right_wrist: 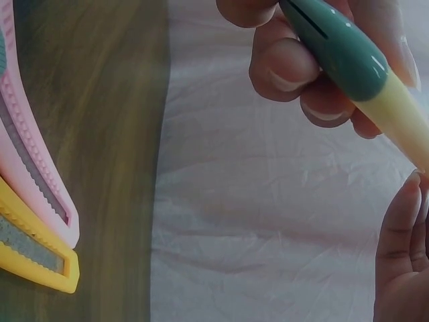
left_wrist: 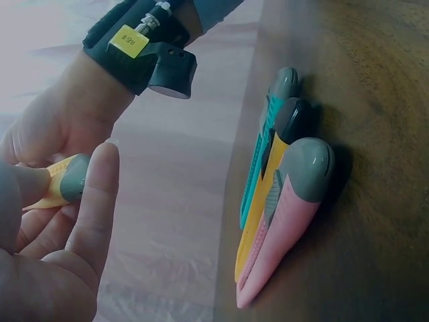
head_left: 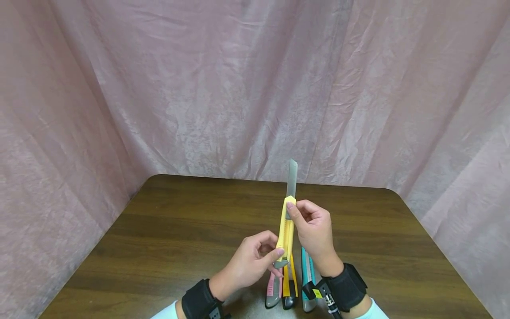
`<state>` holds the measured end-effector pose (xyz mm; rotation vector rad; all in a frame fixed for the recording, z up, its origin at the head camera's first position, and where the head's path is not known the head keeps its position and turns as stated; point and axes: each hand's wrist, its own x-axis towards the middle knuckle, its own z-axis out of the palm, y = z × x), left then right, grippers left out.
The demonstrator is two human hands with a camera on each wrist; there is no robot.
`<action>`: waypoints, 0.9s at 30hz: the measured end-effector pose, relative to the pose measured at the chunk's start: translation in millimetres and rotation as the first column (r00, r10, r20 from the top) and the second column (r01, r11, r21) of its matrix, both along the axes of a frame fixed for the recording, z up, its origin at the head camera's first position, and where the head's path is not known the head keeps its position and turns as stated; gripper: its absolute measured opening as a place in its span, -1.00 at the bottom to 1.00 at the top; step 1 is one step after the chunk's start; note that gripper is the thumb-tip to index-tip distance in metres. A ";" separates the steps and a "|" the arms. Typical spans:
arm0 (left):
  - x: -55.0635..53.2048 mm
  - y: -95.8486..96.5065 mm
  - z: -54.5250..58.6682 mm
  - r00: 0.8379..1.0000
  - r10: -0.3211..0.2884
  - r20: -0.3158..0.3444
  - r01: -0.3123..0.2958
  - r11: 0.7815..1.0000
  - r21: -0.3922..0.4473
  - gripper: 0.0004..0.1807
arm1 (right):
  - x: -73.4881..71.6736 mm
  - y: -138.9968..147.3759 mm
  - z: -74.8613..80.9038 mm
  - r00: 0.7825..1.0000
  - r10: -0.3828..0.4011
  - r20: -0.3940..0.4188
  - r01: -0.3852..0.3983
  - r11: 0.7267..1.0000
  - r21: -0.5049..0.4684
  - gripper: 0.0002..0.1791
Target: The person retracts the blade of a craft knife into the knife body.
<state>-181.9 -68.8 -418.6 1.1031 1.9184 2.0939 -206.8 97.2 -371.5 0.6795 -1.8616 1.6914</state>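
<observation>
Upright above the table, a pale yellow box cutter [head_left: 285, 230] has a long stretch of its blade [head_left: 292, 177] out at the top. My left hand [head_left: 252, 259] pinches its lower end, by the grey end cap [left_wrist: 72, 178]. Higher up, my right hand [head_left: 317, 228] pinches the body near the blade opening, thumb at the grey slider. Below the hands, three more box cutters lie side by side on the table: a pink one [left_wrist: 295, 208], an orange-yellow one [left_wrist: 258, 208] and a teal one [left_wrist: 268, 127]. In the head view my hands partly cover these three.
The dark wooden table [head_left: 179, 221] has rounded far corners. Pink curtains [head_left: 239, 88] hang behind it and along both sides. A black strap with a camera sits on each wrist; the right strap [head_left: 344, 288] is close to the teal cutter in the head view.
</observation>
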 end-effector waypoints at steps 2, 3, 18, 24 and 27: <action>-0.1 0.0 -1.0 1.000 -0.002 -0.005 0.002 1.000 0.005 -0.92 | -0.3 -0.3 -0.4 1.000 0.005 -0.005 -0.005 1.000 -0.006 -0.92; -0.1 0.0 -1.4 1.000 -0.002 -0.007 0.002 1.000 0.006 -0.92 | -0.4 -0.4 -0.4 1.000 0.007 -0.006 -0.007 1.000 -0.008 -0.92; -1.7 -0.9 -1.5 1.000 -0.007 0.013 0.007 1.000 -0.003 -0.92 | -1.1 -1.8 -0.9 0.999 -0.026 -0.033 0.026 1.000 -0.003 -0.89; -1.8 -0.3 -1.7 1.000 -0.014 0.011 0.014 1.000 -0.003 -0.92 | -1.0 -2.5 -1.6 0.998 -0.038 -0.051 0.038 0.999 -0.004 -0.90; -2.0 0.8 -1.6 1.000 -0.021 -0.001 0.021 1.000 0.006 -0.92 | -0.9 -2.9 -1.5 0.998 -0.041 -0.056 0.041 0.999 -0.010 -0.91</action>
